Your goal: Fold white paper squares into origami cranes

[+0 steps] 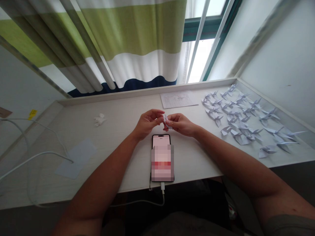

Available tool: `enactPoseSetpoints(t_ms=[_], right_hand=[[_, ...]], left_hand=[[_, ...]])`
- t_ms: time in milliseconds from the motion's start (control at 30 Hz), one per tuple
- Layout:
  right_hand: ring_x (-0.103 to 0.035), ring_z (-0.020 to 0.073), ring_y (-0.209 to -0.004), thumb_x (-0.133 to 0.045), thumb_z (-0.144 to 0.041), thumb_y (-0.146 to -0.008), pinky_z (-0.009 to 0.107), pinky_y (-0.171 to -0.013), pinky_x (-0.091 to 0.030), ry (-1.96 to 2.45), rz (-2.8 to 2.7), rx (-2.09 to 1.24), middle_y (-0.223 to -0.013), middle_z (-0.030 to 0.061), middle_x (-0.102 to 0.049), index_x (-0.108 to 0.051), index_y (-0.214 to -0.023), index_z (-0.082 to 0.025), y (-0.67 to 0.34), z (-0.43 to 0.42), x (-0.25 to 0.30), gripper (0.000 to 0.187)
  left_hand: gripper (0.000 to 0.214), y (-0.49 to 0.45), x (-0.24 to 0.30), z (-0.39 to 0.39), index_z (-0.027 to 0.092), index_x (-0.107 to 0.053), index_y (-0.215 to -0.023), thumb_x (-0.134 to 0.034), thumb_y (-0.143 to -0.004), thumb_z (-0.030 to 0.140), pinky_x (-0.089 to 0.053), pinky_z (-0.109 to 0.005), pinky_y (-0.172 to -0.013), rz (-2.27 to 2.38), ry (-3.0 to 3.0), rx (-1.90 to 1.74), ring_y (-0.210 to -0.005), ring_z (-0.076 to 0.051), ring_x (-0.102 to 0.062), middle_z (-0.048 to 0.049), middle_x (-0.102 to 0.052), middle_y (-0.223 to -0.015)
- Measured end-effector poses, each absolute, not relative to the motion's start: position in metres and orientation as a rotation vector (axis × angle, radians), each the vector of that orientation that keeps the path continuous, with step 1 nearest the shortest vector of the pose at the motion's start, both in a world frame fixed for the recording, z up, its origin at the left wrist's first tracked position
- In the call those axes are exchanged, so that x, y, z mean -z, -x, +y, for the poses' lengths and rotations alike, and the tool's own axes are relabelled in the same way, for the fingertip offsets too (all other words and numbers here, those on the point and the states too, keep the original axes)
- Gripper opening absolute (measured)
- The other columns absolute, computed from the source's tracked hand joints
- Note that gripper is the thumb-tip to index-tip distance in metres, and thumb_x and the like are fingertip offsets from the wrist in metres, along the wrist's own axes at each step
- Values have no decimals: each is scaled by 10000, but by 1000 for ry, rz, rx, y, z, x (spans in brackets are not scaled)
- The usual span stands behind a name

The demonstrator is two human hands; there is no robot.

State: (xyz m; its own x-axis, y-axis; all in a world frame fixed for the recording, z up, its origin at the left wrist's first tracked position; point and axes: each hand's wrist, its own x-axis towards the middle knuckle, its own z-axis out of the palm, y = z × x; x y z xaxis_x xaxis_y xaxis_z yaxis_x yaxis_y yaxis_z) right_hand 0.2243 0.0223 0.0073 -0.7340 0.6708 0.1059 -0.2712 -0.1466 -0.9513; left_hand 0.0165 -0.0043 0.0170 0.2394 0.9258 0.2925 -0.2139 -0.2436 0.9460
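Note:
A small piece of folded white paper (165, 118) is held up between my two hands, just beyond the phone. My right hand (181, 124) pinches it between thumb and fingers. From the other side, the curled fingers and thumb of my left hand (147, 124) close in at its left edge. The paper's full shape is partly hidden by my fingers. Below my hands lies a phone (161, 157) with a lit screen, plugged into a white cable (162, 189). Many folded paper cranes (236, 106) stand grouped on the right side of the table.
A printed sheet (179, 99) lies at the back of the white table (118, 114). To the left are a crumpled white tissue (99, 120), a flat paper sheet (78, 157) and looping white cables (41, 157). A raised rim borders the back, below a curtain (137, 32) and window.

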Motion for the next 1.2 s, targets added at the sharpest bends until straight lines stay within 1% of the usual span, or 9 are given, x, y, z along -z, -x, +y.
enactPoseSetpoints(t_ms=[233,367,533,700,933,1033,1133,1200], right_hand=[[-669,95,-720,-894,-468,-874,286,-834,-600,335,-1479,-2098,-783,0,-746,-753,-855,-155,-226,19,-11,344],[-669,91,-725,-875,-468,-897,282,-850,-603,308,-1472,-2120,-785,-10,-734,-765,-905,-155,-228,20,-11,333],[-670,93,-738,-859,-451,-919,276,-845,-599,277,-1459,-2136,-783,-7,-730,-751,-873,-151,-228,20,-11,322],[-664,94,-733,-862,-452,-914,286,-843,-606,272,-1462,-2130,-787,-11,-729,-752,-892,-159,-227,20,-9,314],[-666,97,-705,-881,-470,-886,298,-854,-609,310,-1458,-2130,-762,-18,-726,-765,-859,-171,-227,18,-12,322],[-665,101,-706,-892,-471,-872,308,-855,-609,346,-1456,-2117,-763,-16,-729,-763,-869,-170,-228,18,-12,328],[-667,103,-723,-902,-472,-860,299,-844,-600,379,-1471,-2094,-772,-9,-737,-766,-873,-168,-227,19,-12,333],[-672,107,-739,-905,-485,-852,290,-825,-591,406,-1483,-2058,-786,0,-744,-768,-863,-169,-227,20,-11,345]], left_hand=[[369,-25,-13,-8,217,-785,-976,-985,-735,412,-552,-272,-630,644,-1259,-1228,-649,-130,-691,13,-740,-738],[373,-28,-18,-12,221,-782,-975,-986,-733,417,-550,-267,-603,636,-1227,-1216,-649,-140,-708,14,-750,-741],[363,-29,-23,-14,217,-781,-965,-988,-732,403,-551,-257,-606,646,-1223,-1219,-659,-133,-708,14,-760,-746],[364,-30,-22,-15,209,-770,-930,-990,-724,415,-552,-263,-616,656,-1231,-1239,-667,-134,-707,9,-762,-752],[364,-29,-26,-17,213,-753,-919,-962,-750,460,-561,-296,-621,680,-1278,-1203,-662,-155,-714,4,-750,-753],[315,-28,-28,-18,208,-767,-920,-944,-763,417,-570,-291,-641,718,-1326,-1245,-677,-147,-709,-6,-760,-776],[222,-28,-27,-18,205,-796,-939,-902,-775,311,-581,-292,-683,808,-1439,-1344,-701,-142,-706,-12,-765,-786],[154,-27,-26,-17,201,-807,-911,-866,-780,258,-577,-292,-695,908,-1547,-1429,-723,-147,-708,-19,-772,-792]])
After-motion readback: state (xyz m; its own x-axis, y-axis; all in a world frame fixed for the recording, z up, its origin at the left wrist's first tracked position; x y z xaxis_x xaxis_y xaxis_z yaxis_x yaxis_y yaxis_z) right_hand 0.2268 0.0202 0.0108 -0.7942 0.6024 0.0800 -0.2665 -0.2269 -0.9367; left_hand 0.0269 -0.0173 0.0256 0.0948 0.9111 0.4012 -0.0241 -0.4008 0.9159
